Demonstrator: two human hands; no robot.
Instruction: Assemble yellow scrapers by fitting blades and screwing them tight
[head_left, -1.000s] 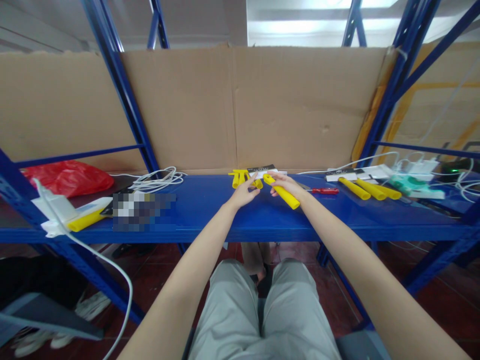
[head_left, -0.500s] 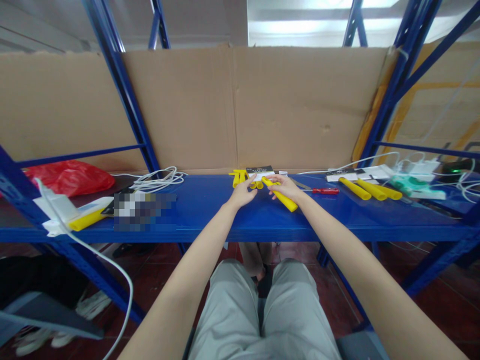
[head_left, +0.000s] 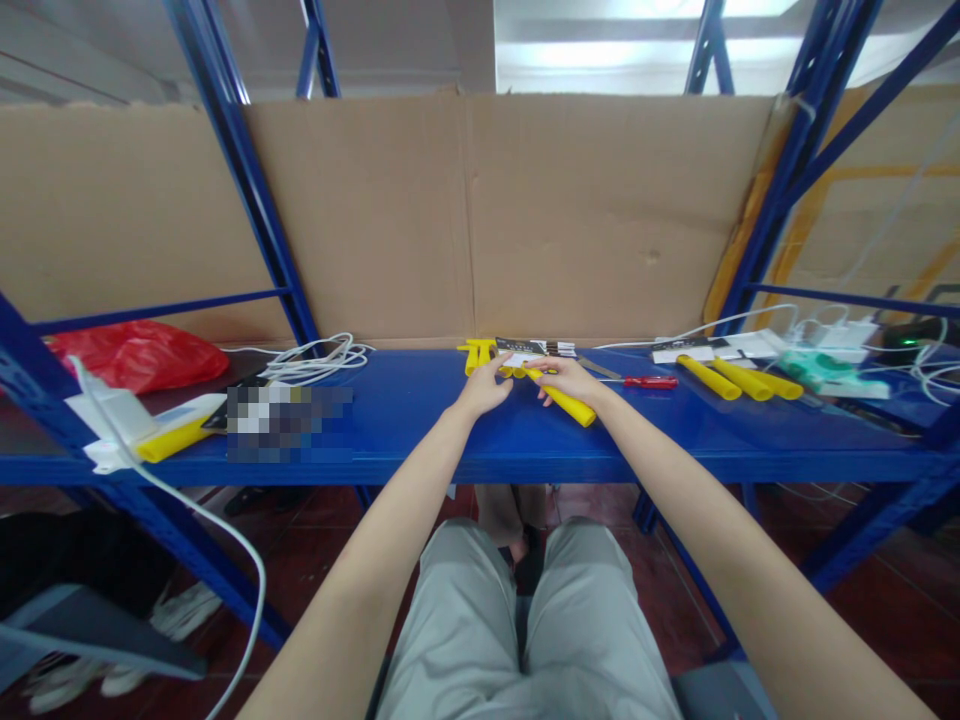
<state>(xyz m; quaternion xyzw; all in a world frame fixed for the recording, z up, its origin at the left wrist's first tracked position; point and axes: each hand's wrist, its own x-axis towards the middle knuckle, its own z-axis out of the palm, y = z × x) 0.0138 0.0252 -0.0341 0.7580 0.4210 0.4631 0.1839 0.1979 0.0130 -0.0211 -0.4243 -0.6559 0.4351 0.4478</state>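
Observation:
My right hand (head_left: 568, 380) is closed around a yellow tube-shaped handle (head_left: 577, 409), which slants toward me above the blue shelf. At the handle's far end lies a black-and-white flat card (head_left: 516, 348); whether the two are joined I cannot make out. My left hand (head_left: 484, 390) pinches the card's near-left edge, thumb and forefinger curved about it. Just behind the left hand are several more yellow handles (head_left: 472, 358), partly covered by the fingers and the card.
A red screwdriver (head_left: 651, 382) lies right of my right hand. Farther right are yellow handles (head_left: 709, 377), a mint-green object (head_left: 829, 374) and white cables. To the left are a coiled white cable (head_left: 330, 355), another yellow handle (head_left: 176, 438) and a red plastic bag (head_left: 142, 355). Cardboard (head_left: 360, 220) stands behind.
The black-and-white card has tilted and sunk lower, and striped pieces behind it now show more. The yellow handle has swung slightly downward in my right hand. My left hand has barely moved.

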